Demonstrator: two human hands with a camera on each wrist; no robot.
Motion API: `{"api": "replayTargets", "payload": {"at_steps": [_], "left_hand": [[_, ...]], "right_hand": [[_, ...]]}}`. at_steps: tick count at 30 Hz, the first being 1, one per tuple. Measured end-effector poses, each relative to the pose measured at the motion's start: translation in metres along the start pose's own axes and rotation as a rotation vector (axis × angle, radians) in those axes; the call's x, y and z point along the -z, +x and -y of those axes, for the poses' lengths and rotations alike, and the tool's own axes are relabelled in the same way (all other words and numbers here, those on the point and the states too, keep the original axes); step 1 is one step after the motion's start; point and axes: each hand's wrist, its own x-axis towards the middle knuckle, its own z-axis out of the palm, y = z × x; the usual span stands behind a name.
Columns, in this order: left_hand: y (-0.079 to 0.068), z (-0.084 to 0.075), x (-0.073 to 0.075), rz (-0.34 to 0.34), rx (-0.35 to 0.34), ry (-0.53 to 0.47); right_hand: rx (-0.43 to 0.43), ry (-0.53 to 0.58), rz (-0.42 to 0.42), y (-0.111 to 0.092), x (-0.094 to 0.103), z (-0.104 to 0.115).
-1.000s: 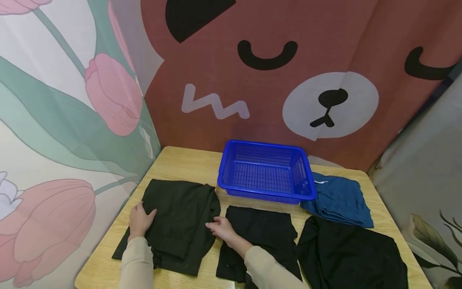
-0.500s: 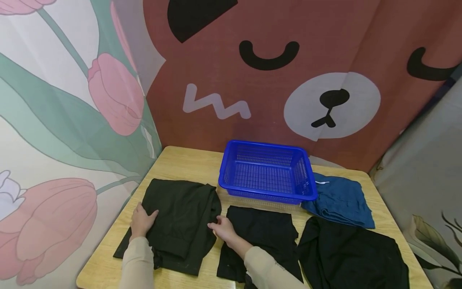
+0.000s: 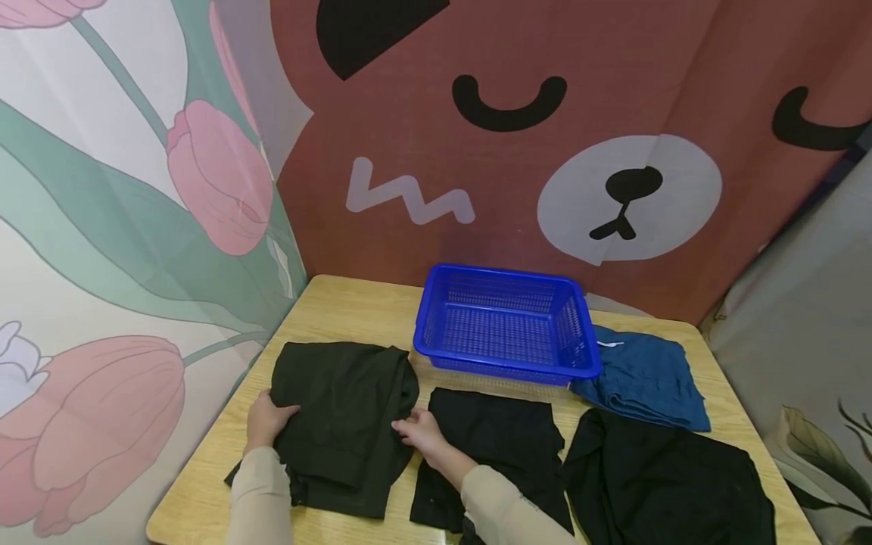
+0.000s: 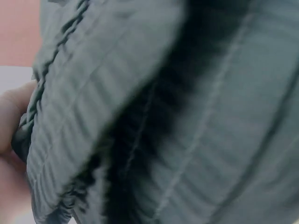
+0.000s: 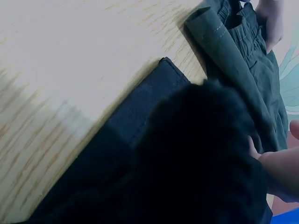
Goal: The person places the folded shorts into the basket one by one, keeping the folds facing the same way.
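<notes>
Dark green pants lie folded on the left of the table, between both hands. At their left edge my left hand grips the cloth, thumb on top and the other fingers hidden underneath. The left wrist view is filled by the gathered elastic waistband, with part of the left hand at its edge. My right hand pinches the right edge of the pants between thumb and fingers. In the right wrist view a dark blurred shape covers the middle, and a stitched leg hem shows beyond it.
Black folded clothing lies under the right forearm. Further right is another black garment, with a blue folded garment behind it. A blue plastic basket stands at the back of the wooden table, near the printed curtain.
My left hand has drawn the left side of the pants slightly in and toward the body; their lower left corner has shifted right. The right hand stays at the right edge.
</notes>
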Motion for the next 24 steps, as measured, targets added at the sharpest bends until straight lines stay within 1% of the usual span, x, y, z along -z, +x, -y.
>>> {"api": "replayTargets", "payload": {"at_steps": [4,6,8,11,15,18,19,20,22,24], "left_hand": [[-0.002,0.000,0.002,0.027,0.003,-0.013],[-0.003,0.001,0.002,0.039,-0.003,-0.012],[-0.004,0.002,0.002,0.056,0.001,-0.033],[-0.006,0.004,0.001,0.114,0.036,-0.112],[-0.007,0.004,0.000,0.238,0.092,-0.233],[-0.008,0.003,-0.001,0.316,0.109,-0.274],[-0.009,0.003,-0.002,0.335,0.111,-0.282],[-0.010,0.003,-0.003,0.346,0.110,-0.291],[-0.012,0.005,-0.005,0.355,0.102,-0.295],[-0.014,0.008,-0.007,0.353,0.088,-0.319]], "right_hand": [[0.014,0.031,0.005,-0.015,-0.001,0.022],[0.019,0.062,0.003,-0.019,-0.001,0.028],[0.001,0.100,-0.004,-0.019,-0.001,0.030],[-0.023,0.130,-0.012,-0.016,0.000,0.024],[-0.025,0.077,0.012,-0.012,0.001,0.017],[-0.020,0.011,0.049,-0.012,0.001,0.016],[-0.032,0.000,0.064,-0.016,0.001,0.020],[-0.032,-0.015,0.075,-0.020,0.001,0.024],[-0.047,-0.036,0.088,-0.020,0.002,0.022],[-0.066,-0.051,0.097,-0.020,0.002,0.021]]}}
